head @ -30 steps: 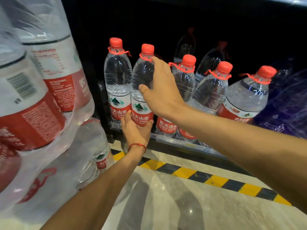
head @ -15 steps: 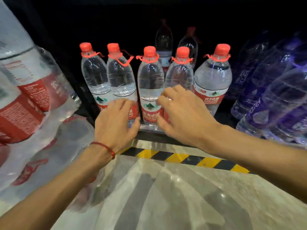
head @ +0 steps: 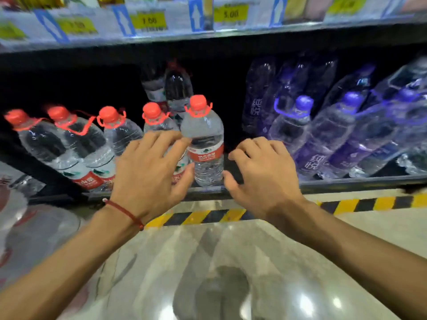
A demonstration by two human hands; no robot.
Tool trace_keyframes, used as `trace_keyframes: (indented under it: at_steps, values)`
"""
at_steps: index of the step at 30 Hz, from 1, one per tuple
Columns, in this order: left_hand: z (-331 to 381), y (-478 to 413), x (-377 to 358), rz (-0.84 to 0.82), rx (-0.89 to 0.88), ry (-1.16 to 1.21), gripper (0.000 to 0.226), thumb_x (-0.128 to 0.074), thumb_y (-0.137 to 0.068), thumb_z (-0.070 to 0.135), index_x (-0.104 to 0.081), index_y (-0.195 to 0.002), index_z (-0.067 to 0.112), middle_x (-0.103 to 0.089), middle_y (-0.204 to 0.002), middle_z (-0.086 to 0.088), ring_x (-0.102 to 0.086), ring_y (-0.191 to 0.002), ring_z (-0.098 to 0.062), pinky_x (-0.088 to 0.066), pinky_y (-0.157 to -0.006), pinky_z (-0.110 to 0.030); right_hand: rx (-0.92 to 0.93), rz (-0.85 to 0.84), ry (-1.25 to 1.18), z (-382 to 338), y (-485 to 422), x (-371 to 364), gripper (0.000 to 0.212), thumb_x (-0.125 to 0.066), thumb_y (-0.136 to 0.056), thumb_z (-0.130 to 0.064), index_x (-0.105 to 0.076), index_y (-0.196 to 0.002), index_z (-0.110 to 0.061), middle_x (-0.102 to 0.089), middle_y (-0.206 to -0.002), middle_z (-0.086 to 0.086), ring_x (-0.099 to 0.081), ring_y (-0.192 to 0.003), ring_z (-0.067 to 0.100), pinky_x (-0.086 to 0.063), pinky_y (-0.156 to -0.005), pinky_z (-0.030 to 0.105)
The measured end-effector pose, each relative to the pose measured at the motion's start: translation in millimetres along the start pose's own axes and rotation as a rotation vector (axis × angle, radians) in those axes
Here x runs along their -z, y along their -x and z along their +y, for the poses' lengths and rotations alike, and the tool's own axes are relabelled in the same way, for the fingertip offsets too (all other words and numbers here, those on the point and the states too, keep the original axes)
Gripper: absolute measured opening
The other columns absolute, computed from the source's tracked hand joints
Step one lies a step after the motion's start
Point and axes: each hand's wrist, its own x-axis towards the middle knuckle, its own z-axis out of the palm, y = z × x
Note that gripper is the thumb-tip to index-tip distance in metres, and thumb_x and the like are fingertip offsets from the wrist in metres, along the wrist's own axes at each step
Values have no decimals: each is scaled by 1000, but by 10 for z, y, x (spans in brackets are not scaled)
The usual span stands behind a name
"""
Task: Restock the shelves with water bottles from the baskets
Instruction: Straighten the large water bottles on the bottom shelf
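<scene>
Nothing is held: the left hand is spread wide, and the right hand is loosely curled on air. Between them a red-capped bottle is stood upright at the shelf edge; its red label's white print is too blurred to be read. Behind and left of the left hand a red-capped row is leaned. Right of the right hand, purple bottles are marked 纯悦. Above both hands, a yellow tag is printed 5.00.

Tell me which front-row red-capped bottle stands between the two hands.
The rightmost red-capped bottle, beside the purple-capped bottles. It alone stands in the gap between the left hand and right hand; the other four are farther left.
</scene>
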Motion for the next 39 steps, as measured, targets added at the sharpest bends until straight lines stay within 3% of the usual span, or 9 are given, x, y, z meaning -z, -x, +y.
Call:
trace_keyframes:
  at_steps: [6,11,15,21,31,39]
  values:
    - [369,-716,1126,-199,-89,79,43,-60,-89,38,-64,-123,12,-63,-124,-9,-56,-115,-35,-45,-83,-47,-56,-66,2,454,97,1370,39,-50,-90,-49,-71,-97,-18,-65,-98,3,-58,-96,31,-37,-91,44]
    - [631,-1286,2287,-273,-160,124,42,-56,-90,39,-64,-121,12,-63,-122,-11,-57,-109,-36,-42,-78,-43,-211,-147,-41,714,233,2775,38,-50,-89,-46,-73,-98,-17,-68,-102,5,-62,-101,33,-40,-96,47]
    - [888,-1712,3200,-361,-210,205,51,-49,-89,44,-65,-128,14,-63,-129,-8,-58,-118,-35,-47,-89,-46,-316,-136,-23,769,346,3811,36,-54,-88,-43,-71,-99,-13,-68,-101,9,-62,-100,36,-44,-93,48]
    - [987,-2084,4099,-469,-393,193,58,-40,-94,52,-58,-135,15,-57,-137,-9,-49,-126,-33,-42,-91,-47,-569,-128,-9,570,625,4991,33,-55,-90,-45,-74,-99,-19,-68,-103,2,-60,-103,32,-38,-92,43]
    - [769,-1944,4922,-413,-708,381,51,-44,-94,50,-59,-128,16,-55,-135,-7,-47,-129,-32,-44,-91,-48,-1082,-19,117,-576,1258,5961,32,-60,-91,-43,-77,-100,-18,-72,-104,1,-65,-102,30,-44,-90,44]
    - [1135,-1407,5449,-428,-1070,451,52,-54,-90,47,-61,-130,15,-58,-135,-9,-51,-126,-32,-41,-92,-47,-1407,17,134,-1624,1998,6340,27,-68,-90,-40,-76,-104,-19,-72,-106,1,-64,-103,27,-44,-93,42]
